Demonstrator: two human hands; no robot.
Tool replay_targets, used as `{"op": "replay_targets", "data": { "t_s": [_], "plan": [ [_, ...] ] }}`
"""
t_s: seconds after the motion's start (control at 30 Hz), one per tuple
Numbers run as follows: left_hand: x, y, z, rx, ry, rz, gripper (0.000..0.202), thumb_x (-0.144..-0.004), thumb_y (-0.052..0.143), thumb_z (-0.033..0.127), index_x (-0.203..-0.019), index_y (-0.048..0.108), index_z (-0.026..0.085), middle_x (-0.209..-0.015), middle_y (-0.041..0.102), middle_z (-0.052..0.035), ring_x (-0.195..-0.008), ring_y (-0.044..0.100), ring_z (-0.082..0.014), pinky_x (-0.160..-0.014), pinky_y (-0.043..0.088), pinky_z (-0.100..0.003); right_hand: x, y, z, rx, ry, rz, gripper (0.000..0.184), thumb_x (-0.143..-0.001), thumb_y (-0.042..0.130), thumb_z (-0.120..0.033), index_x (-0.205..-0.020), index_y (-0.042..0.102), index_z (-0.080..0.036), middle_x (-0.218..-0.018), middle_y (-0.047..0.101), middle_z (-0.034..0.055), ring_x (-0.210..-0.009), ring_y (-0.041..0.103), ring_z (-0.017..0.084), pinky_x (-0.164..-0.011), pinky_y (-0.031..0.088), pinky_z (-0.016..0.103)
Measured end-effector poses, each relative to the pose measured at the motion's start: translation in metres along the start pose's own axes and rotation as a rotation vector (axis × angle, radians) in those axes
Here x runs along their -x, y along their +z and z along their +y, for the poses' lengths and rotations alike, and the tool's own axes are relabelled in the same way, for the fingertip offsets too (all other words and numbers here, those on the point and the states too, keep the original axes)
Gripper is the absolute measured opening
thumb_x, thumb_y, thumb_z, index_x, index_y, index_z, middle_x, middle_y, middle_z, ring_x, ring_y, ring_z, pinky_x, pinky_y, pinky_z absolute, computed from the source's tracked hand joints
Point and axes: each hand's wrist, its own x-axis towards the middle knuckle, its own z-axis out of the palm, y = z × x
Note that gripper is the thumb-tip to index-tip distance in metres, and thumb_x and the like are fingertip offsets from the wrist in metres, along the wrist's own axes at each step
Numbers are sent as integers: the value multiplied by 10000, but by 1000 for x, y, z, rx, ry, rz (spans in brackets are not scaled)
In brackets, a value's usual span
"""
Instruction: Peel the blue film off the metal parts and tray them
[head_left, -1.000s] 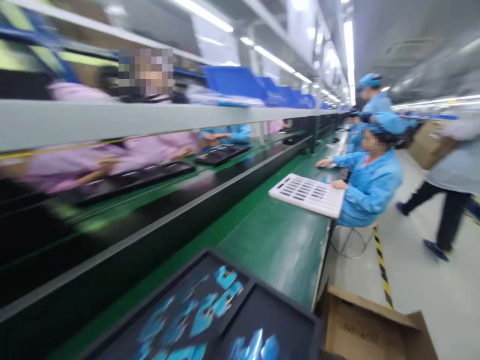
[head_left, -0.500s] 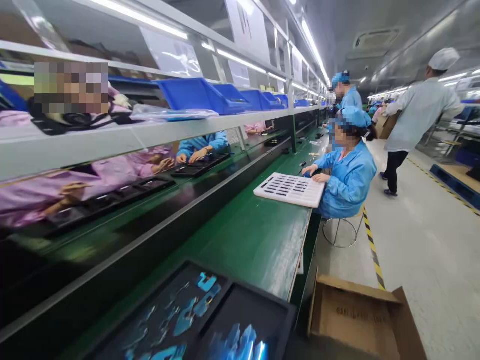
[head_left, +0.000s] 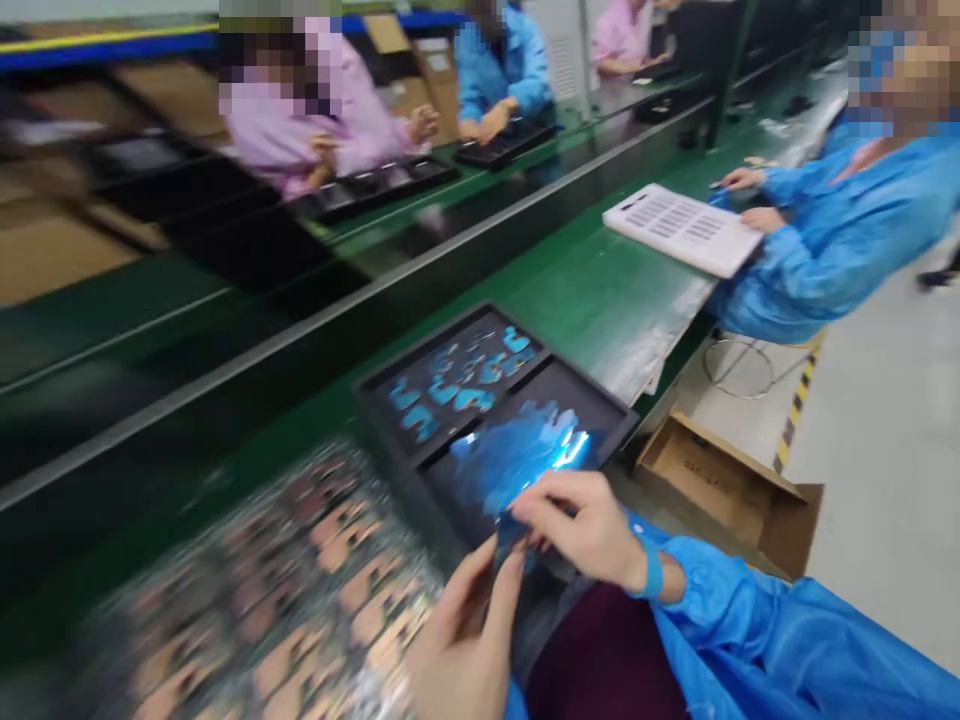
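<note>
My left hand [head_left: 469, 625] and my right hand [head_left: 585, 525] meet over the near edge of a black divided tray [head_left: 630, 412]. Between their fingertips is a small flat blue piece [head_left: 510, 532], pinched by both; blur hides its details. A shiny heap of blue film pieces [head_left: 525, 445] fills the tray's nearer compartment. Several small blue and silver flat parts [head_left: 472, 398] lie in the farther one. To the left of my left hand is a clear plastic tray [head_left: 416, 560] holding rows of copper-coloured parts [head_left: 292, 660], smeared by motion.
A green bench [head_left: 570, 300] runs away from me beside a dark conveyor channel [head_left: 405, 245]. A co-worker in blue [head_left: 810, 240] sits on the right at a white slotted tray [head_left: 675, 230]. Other co-workers sit opposite. An open cardboard box [head_left: 720, 490] is on the right below bench level.
My view has swung down and left, bringing both my hands, the blue piece and the clear tray of copper-coloured parts into sight. The black tray now appears higher in the picture.
</note>
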Motion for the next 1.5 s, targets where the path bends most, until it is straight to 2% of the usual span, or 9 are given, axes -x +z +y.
{"op": "replay_targets", "data": {
  "t_s": [0.1, 0.23, 0.43, 0.53, 0.7, 0.83, 1.03, 1.27, 1.5],
  "plan": [
    [-5, 19, 3, 190, 2, 49, 393, -801, 883, 559, -1008, 877, 225, -978, 861, -88, -885, 838, -308, -859, 716, -406, -5, -6, -3, 9, 15, -14, 382, -999, 709, -578, -981, 838, -219, -820, 749, 22, -646, 699, 133, -584, 603, 227],
    [-7, 33, 7, 315, 17, 119, 347, -828, 883, 505, -1007, 872, 207, -975, 859, -84, -886, 836, -274, -844, 709, -356, -11, -11, -4, 67, -20, -91, 328, -996, 729, -532, -1052, 837, -227, -944, 774, 41, -681, 715, 136, -613, 634, 242],
    [-6, 31, 8, 433, 6, -22, 334, -865, 863, 512, -1021, 871, 217, -978, 853, -75, -846, 821, -242, -790, 698, -309, -18, -8, -1, 157, -63, -63, 348, -1048, 673, -499, -928, 821, -208, -754, 704, 10, -604, 640, 128, -538, 550, 237],
    [-8, 28, 5, 513, -79, -62, 370, -877, 851, 528, -1056, 853, 204, -952, 845, -71, -721, 790, -213, -664, 686, -299, -24, -8, -1, 306, -189, -128, 364, -1093, 612, -448, -910, 818, -209, -807, 735, 27, -717, 683, 150, -664, 580, 271],
    [-11, 25, 1, 486, -75, 118, 324, -842, 875, 489, -922, 807, 182, -822, 807, -47, -626, 736, -184, -570, 658, -281, -31, -11, -5, 448, -422, -289, 248, -1097, 612, -316, -1236, 804, -242, -1057, 784, 61, -887, 715, 172, -778, 626, 317],
    [-13, 26, 4, 437, -28, 128, 297, -870, 839, 490, -898, 793, 198, -792, 778, -38, -700, 756, -199, -611, 651, -268, -33, -11, -6, 499, -516, -295, 176, -1044, 690, -217, -1148, 825, -260, -1032, 776, 53, -891, 720, 170, -709, 614, 294],
    [-15, 33, 5, 428, 17, 211, 247, -873, 827, 431, -799, 753, 206, -705, 732, -10, -612, 687, -154, -561, 576, -219, -34, -10, -5, 630, -692, -307, 166, -1038, 710, -177, -1152, 804, -252, -1016, 784, 56, -956, 739, 200, -848, 622, 375],
    [-11, 28, -7, 529, -97, 67, 391, -911, 804, 553, -1065, 852, 197, -884, 814, -62, -769, 763, -218, -682, 653, -296, -38, -12, -8, 762, -853, -240, 230, -1018, 717, -128, -1176, 783, -280, -996, 772, 48, -935, 721, 202, -814, 608, 374],
    [-9, 25, -12, 838, -261, -90, 478, -842, 903, 569, -1152, 859, 208, -1033, 829, -94, -793, 750, -206, -612, 587, -262, -37, -20, -1, 858, -1114, -281, 296, -987, 745, -111, -1252, 766, -239, -1017, 805, 59, -941, 745, 212, -886, 649, 353]
  ]
}}
